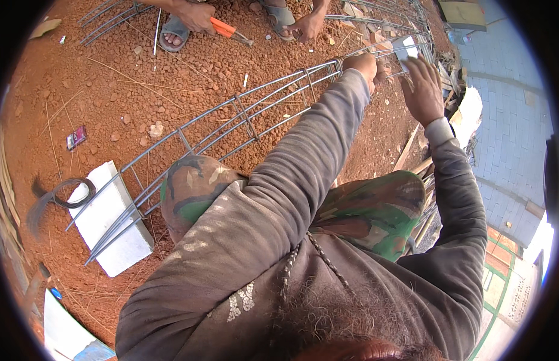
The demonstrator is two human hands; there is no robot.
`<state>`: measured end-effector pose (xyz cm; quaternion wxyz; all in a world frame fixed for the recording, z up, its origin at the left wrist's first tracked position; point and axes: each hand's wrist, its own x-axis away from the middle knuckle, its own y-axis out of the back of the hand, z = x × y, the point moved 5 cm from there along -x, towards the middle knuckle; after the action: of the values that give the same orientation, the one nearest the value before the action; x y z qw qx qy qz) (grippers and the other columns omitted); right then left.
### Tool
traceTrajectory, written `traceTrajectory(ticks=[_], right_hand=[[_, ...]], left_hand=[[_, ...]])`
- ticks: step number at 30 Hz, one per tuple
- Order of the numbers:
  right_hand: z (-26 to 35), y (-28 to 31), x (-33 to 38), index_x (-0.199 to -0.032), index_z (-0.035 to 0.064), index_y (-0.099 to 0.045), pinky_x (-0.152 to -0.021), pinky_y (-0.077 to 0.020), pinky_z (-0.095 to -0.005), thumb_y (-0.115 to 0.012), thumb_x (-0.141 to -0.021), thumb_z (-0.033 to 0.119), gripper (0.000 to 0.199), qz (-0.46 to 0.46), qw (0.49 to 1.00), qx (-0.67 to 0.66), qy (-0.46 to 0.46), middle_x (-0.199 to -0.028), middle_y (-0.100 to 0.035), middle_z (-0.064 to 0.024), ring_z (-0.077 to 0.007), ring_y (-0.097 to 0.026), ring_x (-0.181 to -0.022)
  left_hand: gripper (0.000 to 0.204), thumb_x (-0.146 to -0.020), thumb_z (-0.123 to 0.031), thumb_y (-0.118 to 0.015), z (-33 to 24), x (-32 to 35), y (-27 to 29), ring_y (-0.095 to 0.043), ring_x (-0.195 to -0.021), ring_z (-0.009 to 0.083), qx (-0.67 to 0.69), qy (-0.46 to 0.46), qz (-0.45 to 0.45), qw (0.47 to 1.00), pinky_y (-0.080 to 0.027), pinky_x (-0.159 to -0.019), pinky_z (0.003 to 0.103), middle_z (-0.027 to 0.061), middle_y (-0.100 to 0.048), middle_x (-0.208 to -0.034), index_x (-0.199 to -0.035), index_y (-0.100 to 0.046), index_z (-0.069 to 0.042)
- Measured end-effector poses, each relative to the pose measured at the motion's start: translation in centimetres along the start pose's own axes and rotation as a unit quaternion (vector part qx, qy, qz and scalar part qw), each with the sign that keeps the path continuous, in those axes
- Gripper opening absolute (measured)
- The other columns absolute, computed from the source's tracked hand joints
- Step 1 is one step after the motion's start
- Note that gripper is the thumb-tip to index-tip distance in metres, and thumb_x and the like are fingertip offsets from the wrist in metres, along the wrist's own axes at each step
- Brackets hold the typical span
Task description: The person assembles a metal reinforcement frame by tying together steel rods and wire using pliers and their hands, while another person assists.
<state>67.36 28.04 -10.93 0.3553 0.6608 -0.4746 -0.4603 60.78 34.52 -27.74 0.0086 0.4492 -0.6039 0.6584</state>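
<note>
A long cage of steel rebar (242,114) with square stirrups slants across the soil in front of my knees. My left hand (361,65) is closed in a fist around the far part of the cage, beside bunched stirrups (336,67). The forearm hides some of the bars, and the fingertips are turned out of sight. My right hand (424,91) is raised to the right of it, fingers stretched out and nothing held. Behind those fingers a pale block (406,46) lies by the bars. A white block (113,225) lies under the near end of the cage.
Opposite me, a person in sandals holds orange-handled pincers (223,27). A coil of dark tie wire (72,194) rests by the white block. A small purple packet (76,138) lies on the red soil. Wood scraps and grey paving (502,114) are on the right.
</note>
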Motion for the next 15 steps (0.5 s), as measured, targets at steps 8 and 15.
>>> traceTrajectory(ticks=[8,15], right_hand=[[-0.8,-5.1,2.5,-0.111,0.0043,-0.071,-0.06,-0.0439,-0.0288,-0.058,-0.108,0.031,0.03,0.216,0.846,-0.441,-0.207,-0.074,-0.056,-0.0011,-0.0109,-0.053,-0.064],[-1.2,-12.5,5.3,-0.115,0.0046,-0.072,-0.049,-0.0352,-0.0244,-0.058,-0.107,0.031,0.031,0.432,0.6,-0.637,-0.22,-0.059,-0.042,0.0078,-0.0068,-0.041,-0.051]], left_hand=[[0.014,-0.106,-0.009,-0.056,-4.0,-0.9,1.9,-0.069,-0.073,0.018,0.082,-0.024,0.113,0.99,-0.064,-0.07,0.032,0.0111,-0.071,-0.087,-0.107,-0.062,0.003],[0.012,-0.1,-0.006,-0.065,-2.7,-3.3,5.1,-0.073,-0.072,0.0185,-0.131,-0.244,0.028,0.96,-0.06,-0.06,0.029,0.0185,-0.076,-0.093,-0.107,-0.064,0.004]])
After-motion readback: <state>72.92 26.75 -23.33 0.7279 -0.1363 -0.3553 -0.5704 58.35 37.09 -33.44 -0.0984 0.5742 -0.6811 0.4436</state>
